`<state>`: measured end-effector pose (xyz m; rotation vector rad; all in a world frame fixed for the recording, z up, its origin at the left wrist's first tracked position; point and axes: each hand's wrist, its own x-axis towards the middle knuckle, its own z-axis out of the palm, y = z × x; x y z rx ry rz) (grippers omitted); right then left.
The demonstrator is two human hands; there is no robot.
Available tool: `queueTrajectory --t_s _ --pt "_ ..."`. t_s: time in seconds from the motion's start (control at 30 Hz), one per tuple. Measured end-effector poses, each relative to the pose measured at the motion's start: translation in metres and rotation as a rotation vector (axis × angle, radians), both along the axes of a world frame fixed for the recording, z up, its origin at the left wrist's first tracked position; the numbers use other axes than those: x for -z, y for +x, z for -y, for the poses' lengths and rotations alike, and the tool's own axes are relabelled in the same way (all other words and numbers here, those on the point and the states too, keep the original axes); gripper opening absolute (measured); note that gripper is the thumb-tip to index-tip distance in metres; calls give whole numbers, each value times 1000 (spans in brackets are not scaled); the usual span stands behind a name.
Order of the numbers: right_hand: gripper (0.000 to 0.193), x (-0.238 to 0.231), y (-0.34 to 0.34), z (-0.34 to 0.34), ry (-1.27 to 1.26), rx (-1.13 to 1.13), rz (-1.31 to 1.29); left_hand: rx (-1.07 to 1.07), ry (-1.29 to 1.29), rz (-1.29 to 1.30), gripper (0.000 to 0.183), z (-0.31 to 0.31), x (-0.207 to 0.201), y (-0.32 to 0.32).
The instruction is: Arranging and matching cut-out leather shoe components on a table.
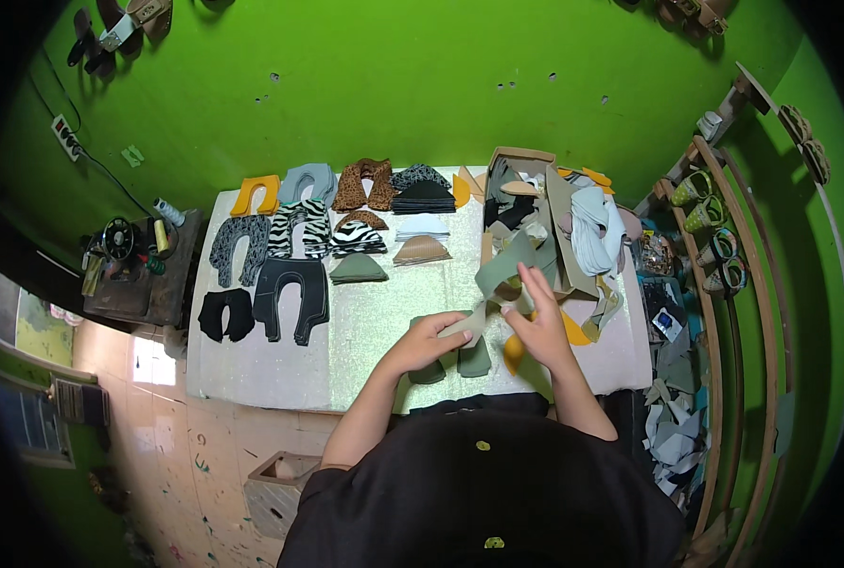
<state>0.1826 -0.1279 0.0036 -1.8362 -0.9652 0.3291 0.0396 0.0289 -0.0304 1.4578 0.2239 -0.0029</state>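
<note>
Above the table's front half, my left hand (429,343) pinches one end of a pliable grey-green cut piece (500,275), which looks like leather or synthetic sheet. My right hand (543,331) grips the same piece farther along, thumb and fingers on either side; its upper part curls up toward the cardboard box. Beneath my left hand lie darker green cut pieces (475,362), partly covered by it. Yellow-orange scraps (575,329) are on the table under and beside my right hand.
On the white table (375,312), stacks of U-shaped pieces (294,298) and half-round pieces (360,269) fill the left and back. A cardboard box (560,237) of scraps stands at right. A sewing machine (119,239) is left; a wooden rack (711,379) with sandals stands right.
</note>
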Motion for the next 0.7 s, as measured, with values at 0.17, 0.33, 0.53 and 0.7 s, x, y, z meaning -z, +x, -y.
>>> queueTrajectory --t_s 0.17,0.33,0.53,0.7 --pt "74 5 -8 2 -495 -56 343 -19 345 90 25 -10 -13 -13" --pt "74 1 -24 -7 -380 -229 285 -3 84 56 20 -15 -17 -19" --pt "30 22 -31 -10 -133 -341 -27 -43 -153 83 18 -16 -18 -22" --pt "41 1 -32 -13 -102 -433 -158 -139 -155 69 22 -14 -16 -28"
